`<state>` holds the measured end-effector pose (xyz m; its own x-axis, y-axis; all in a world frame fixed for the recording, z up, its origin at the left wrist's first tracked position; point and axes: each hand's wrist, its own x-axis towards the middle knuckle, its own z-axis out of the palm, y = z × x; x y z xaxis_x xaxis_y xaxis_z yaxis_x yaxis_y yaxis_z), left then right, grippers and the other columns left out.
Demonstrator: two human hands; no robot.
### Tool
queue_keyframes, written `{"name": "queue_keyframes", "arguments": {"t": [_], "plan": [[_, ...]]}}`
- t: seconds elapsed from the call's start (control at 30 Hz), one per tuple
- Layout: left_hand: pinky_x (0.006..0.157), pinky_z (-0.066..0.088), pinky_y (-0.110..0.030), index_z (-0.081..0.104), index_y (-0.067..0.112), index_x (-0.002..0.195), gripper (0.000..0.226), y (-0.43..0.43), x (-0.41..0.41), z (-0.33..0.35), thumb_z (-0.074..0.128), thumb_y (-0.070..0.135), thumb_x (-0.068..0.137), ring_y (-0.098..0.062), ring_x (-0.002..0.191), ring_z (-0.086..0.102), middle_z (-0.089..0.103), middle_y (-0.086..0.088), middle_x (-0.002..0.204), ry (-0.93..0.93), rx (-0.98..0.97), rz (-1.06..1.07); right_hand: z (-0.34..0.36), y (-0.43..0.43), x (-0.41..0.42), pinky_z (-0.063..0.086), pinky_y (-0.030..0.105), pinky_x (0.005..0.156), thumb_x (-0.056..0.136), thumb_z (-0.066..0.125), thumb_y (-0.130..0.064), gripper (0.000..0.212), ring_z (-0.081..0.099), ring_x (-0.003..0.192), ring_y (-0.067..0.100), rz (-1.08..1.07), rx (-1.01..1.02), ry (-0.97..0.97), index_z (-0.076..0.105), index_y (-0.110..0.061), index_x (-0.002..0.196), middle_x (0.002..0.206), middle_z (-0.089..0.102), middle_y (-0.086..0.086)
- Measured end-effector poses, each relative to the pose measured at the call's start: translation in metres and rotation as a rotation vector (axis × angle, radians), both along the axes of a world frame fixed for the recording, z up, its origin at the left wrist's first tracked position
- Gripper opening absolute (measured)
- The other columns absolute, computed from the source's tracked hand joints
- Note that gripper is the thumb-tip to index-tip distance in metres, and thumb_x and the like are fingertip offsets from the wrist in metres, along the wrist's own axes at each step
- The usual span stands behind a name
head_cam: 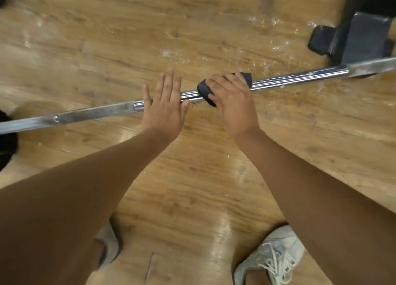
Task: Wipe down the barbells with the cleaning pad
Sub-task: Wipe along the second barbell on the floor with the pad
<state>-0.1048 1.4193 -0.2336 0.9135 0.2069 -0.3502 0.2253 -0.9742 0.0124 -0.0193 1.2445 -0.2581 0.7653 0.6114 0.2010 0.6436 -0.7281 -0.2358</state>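
Note:
A long steel barbell [297, 78] runs across the view from lower left to upper right, above a wooden floor. My right hand [232, 104] grips a dark cleaning pad [204, 90] that is wrapped round the bar's shiny middle part. My left hand [165, 107] lies flat over the bar just left of the pad, fingers straight and spread, thumb pointing toward the pad. A duller, rougher stretch of bar [94, 113] continues to the left of my left hand.
A dark metal stand or bench base [362, 40] sits on the floor at the upper right, by the bar's right end. A black rounded object [6, 141] shows at the left edge. My light sneakers [270, 259] stand on the wooden floor [192, 27] below.

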Motion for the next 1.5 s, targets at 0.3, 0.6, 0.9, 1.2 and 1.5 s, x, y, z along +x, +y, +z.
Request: {"name": "queue_keyframes", "arguments": {"t": [0.3,0.6,0.9,1.2,1.5], "plan": [[0.123,0.01,-0.06,0.009,0.025,0.164,0.059,0.017,-0.024,0.003,0.024,0.031,0.107,-0.027,0.157,0.013,0.014,-0.005,0.171,-0.088,-0.126,-0.016,0.005,-0.001,-0.002,0.029,0.044,0.121,0.103,0.04,-0.026,0.04,0.05,0.132,0.027,-0.073,-0.154,0.035,0.059,-0.013,0.136,0.136,0.061,0.001],[0.113,0.001,-0.077,0.026,0.042,0.157,0.049,-0.011,-0.009,0.006,0.021,0.04,0.109,-0.026,0.153,0.02,0.028,0.001,0.164,-0.022,-0.16,0.223,0.015,0.007,-0.013,0.036,0.046,0.117,0.1,0.047,-0.022,0.036,0.058,0.127,0.029,-0.085,-0.042,0.031,0.068,-0.007,0.126,0.128,0.068,0.005],[0.111,0.002,-0.078,0.029,0.041,0.156,0.047,-0.012,-0.014,0.002,0.023,0.039,0.109,-0.026,0.153,0.019,0.03,0.001,0.164,-0.07,-0.159,0.227,0.02,0.022,-0.032,0.029,0.049,0.121,0.102,0.043,-0.02,0.038,0.051,0.134,0.028,-0.205,0.004,0.127,0.067,-0.009,0.129,0.133,0.065,0.003],[0.111,-0.001,-0.078,0.032,0.042,0.155,0.045,-0.013,-0.015,0.001,0.025,0.039,0.11,-0.026,0.152,0.022,0.031,0.002,0.164,-0.088,-0.155,0.232,0.02,0.034,-0.033,0.026,0.049,0.121,0.101,0.05,-0.015,0.028,0.051,0.132,0.03,-0.417,0.099,0.173,0.071,-0.006,0.119,0.126,0.068,0.005],[0.11,-0.003,-0.079,0.027,0.044,0.156,0.046,-0.01,-0.011,-0.001,0.023,0.04,0.111,-0.026,0.155,0.015,0.024,0.002,0.167,-0.074,-0.143,0.231,0.024,0.003,-0.018,0.024,0.05,0.123,0.101,0.047,-0.014,0.031,0.053,0.129,0.029,-0.438,0.169,0.176,0.072,-0.005,0.116,0.125,0.069,0.006]]}}
